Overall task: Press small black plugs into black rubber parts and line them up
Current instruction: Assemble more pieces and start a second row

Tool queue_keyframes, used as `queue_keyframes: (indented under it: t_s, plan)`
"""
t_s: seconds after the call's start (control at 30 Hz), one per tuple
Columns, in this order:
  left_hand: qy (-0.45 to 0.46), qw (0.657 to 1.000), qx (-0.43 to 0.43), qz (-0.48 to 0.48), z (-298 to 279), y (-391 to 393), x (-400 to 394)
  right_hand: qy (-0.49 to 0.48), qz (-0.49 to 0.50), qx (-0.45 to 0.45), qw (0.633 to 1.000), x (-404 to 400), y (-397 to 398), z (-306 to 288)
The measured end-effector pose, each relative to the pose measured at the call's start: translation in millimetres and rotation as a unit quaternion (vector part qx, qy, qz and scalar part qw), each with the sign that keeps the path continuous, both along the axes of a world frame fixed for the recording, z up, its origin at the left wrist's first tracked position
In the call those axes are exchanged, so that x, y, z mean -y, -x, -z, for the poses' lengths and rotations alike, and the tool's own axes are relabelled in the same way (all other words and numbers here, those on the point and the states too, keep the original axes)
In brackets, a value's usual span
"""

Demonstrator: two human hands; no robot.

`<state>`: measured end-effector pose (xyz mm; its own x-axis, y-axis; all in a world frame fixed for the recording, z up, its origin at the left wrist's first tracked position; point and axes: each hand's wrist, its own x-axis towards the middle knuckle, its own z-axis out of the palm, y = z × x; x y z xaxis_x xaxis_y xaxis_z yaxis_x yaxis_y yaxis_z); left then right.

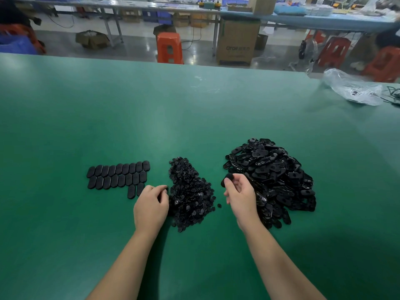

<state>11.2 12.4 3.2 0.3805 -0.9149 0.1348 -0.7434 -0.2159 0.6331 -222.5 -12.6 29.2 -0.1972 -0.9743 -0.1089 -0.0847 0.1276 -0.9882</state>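
A pile of small black plugs (190, 191) lies in the middle of the green table (194, 109). To its right is a bigger heap of black rubber parts (275, 176). Finished parts (118, 175) lie in neat rows at the left. My left hand (150, 207) sits at the left edge of the plug pile with its fingers curled into the plugs; whether it holds one is hidden. My right hand (239, 194) pinches one black rubber part (226, 179) between thumb and fingers, lifted just left of the heap.
One loose plug (219, 205) lies between the hands. A crumpled clear plastic bag (352, 87) and black cables (391, 94) sit at the table's far right. Orange stools (170, 47), a cardboard box (237, 41) and other benches stand beyond the far edge.
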Motion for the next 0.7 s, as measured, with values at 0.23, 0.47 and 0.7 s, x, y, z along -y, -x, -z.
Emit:
queue_keyframes:
  t_s: [0.23,0.47,0.7]
  plan:
    - [0.023,0.999,-0.028,-0.020,1,-2,1,0.011,0.029,0.012,0.999,-5,-10,15]
    - [0.031,0.999,-0.036,-0.023,0,-2,0,0.016,0.012,0.021,1.000,-6,-8,21]
    - [0.022,0.999,-0.028,0.000,0,-2,1,0.016,-0.002,0.081,0.997,-8,-7,16]
